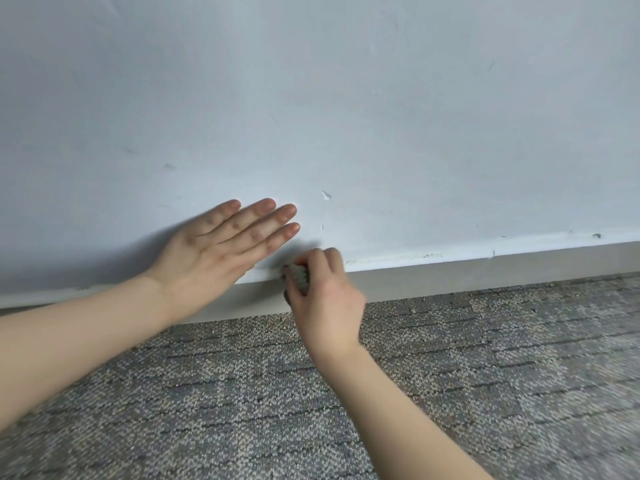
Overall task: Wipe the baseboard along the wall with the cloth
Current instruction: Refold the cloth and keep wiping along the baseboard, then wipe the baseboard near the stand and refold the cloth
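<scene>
A grey baseboard [485, 275] runs along the foot of a pale wall [346, 116], rising slightly to the right. My right hand [325, 299] grips a small bunched grey cloth [299, 277] and holds it against the baseboard's top edge near the middle of the view. Most of the cloth is hidden inside the fingers. My left hand [221, 244] lies flat on the wall just left of the cloth, fingers straight and together, pointing up and right. Its wrist crosses the baseboard.
Grey patterned carpet [450, 375] covers the floor below the baseboard. The wall carries small scuffs and a chipped spot [325, 195] above my right hand. Dark specks sit on the wall above the baseboard's top edge at the far right [596, 235].
</scene>
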